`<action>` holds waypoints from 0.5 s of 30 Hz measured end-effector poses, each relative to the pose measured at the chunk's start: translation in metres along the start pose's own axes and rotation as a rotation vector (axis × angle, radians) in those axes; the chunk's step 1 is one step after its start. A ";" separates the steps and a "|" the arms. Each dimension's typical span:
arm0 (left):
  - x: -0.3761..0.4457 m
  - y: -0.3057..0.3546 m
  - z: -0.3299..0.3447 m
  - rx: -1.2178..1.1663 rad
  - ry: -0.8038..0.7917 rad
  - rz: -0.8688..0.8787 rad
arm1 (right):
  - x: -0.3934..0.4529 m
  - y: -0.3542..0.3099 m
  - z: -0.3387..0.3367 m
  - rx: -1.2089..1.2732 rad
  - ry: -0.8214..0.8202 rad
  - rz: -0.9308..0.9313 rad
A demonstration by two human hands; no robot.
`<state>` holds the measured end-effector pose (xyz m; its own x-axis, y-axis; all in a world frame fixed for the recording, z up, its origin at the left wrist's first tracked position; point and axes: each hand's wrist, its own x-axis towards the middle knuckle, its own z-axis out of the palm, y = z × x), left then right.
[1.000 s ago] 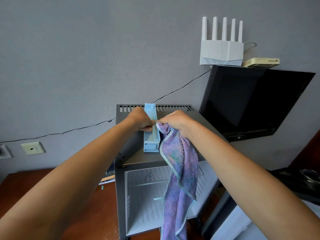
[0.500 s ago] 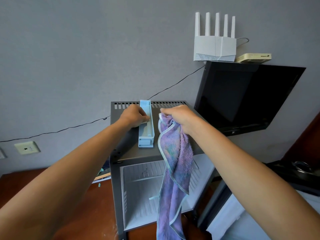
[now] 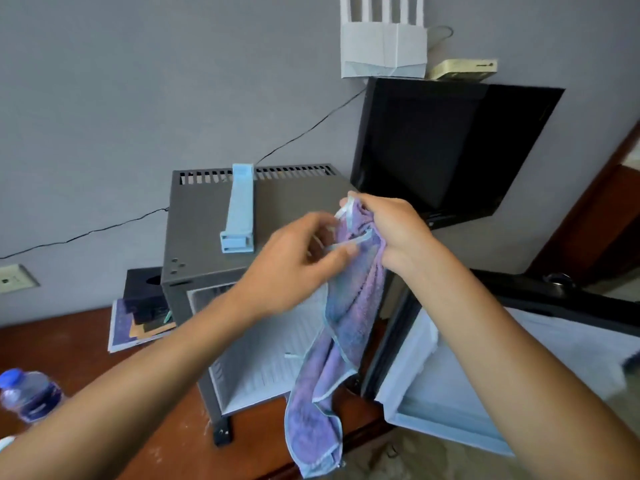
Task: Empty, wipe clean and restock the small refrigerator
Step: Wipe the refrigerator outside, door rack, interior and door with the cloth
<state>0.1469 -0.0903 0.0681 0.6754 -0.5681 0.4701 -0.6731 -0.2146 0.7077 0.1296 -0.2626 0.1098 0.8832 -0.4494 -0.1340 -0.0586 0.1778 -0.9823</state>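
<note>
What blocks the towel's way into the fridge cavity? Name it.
Nothing visible. The towel, gripped by the right hand, hangs before the open fridge, door swung aside; the cavity's visible part looks empty.

Open refrigerator [image 3: 194, 299] cavity partly screened by hanging towel [image 3: 346, 327], door [image 3: 519, 368] swung right, blue tray [image 3: 240, 209] on its top (right half bare), television [image 3: 443, 147] just beside

Both hands [image 3: 346, 244] grip a purple towel [image 3: 346, 323] — refrigerator [image 3: 204, 216] open behind.
</note>
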 end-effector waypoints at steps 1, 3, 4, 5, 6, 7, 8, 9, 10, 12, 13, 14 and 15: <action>-0.011 0.002 0.020 -0.063 -0.081 -0.044 | -0.009 -0.002 -0.011 0.030 -0.002 -0.014; -0.030 0.002 0.062 -0.216 -0.262 -0.147 | -0.030 -0.010 -0.036 0.074 -0.011 -0.044; -0.039 -0.002 0.087 -0.300 -0.345 -0.195 | -0.042 -0.015 -0.051 0.111 -0.023 -0.051; -0.048 -0.008 0.111 -0.343 -0.426 -0.243 | -0.053 -0.023 -0.066 0.159 -0.040 -0.055; -0.057 -0.014 0.136 -0.315 -0.504 -0.280 | -0.066 -0.030 -0.083 0.208 -0.054 -0.060; -0.064 -0.018 0.159 -0.221 -0.566 -0.298 | -0.078 -0.037 -0.104 0.261 -0.054 -0.083; -0.070 -0.020 0.179 -0.154 -0.593 -0.305 | -0.089 -0.042 -0.126 0.315 -0.033 -0.124; -0.072 -0.019 0.194 -0.129 -0.592 -0.328 | -0.097 -0.045 -0.153 0.351 0.009 -0.182; -0.073 -0.014 0.207 -0.178 -0.574 -0.370 | -0.107 -0.045 -0.180 0.365 0.069 -0.245; -0.065 0.002 0.222 -0.328 -0.519 -0.428 | -0.129 -0.035 -0.239 0.344 0.181 -0.349; -0.059 0.011 0.229 -0.388 -0.471 -0.428 | -0.137 -0.021 -0.271 0.304 0.212 -0.374; -0.052 0.022 0.234 -0.439 -0.432 -0.428 | -0.148 -0.003 -0.299 0.228 0.221 -0.376; -0.045 0.033 0.239 -0.492 -0.405 -0.439 | -0.155 0.023 -0.324 0.091 0.218 -0.351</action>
<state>0.0224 -0.2616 -0.0555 0.6225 -0.7795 -0.0703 -0.0936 -0.1633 0.9821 -0.1595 -0.4726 0.0661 0.7226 -0.6693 0.1730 0.2785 0.0529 -0.9590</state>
